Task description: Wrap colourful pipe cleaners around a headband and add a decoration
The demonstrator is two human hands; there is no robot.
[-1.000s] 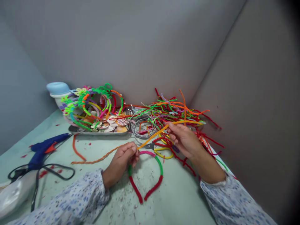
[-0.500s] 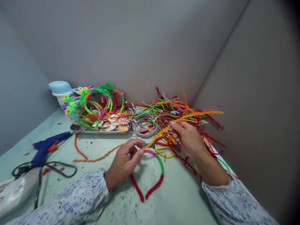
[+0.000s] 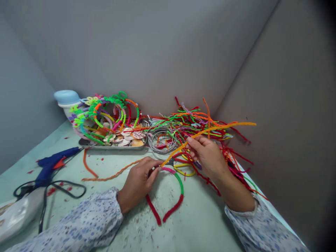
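Observation:
An orange pipe cleaner (image 3: 207, 132) stretches between my hands, its far end free at the upper right. My left hand (image 3: 140, 179) pinches its lower end beside the top of a headband (image 3: 181, 185) wrapped in red, green and pink pipe cleaner. That headband's two tips point toward me, and part of its left side is hidden behind my left hand. My right hand (image 3: 206, 154) pinches the orange pipe cleaner partway along, with thumb and fingertips closed on it. Behind my hands, scissors with yellow and red handles (image 3: 185, 169) lie on the table (image 3: 199, 220).
A metal tray (image 3: 118, 148) holds shells (image 3: 127, 134) and several decorated headbands (image 3: 105, 112). Loose pipe cleaners (image 3: 194, 120) are heaped beside wire coils (image 3: 161, 140). To the left are a blue glue gun (image 3: 49, 166) with its cord, a plastic bag (image 3: 21, 213) and a blue-lidded container (image 3: 67, 99).
My right hand has slid slightly left along the orange pipe cleaner, whose free end now reaches a little farther right. My left hand's fingers have closed more tightly at the lower end.

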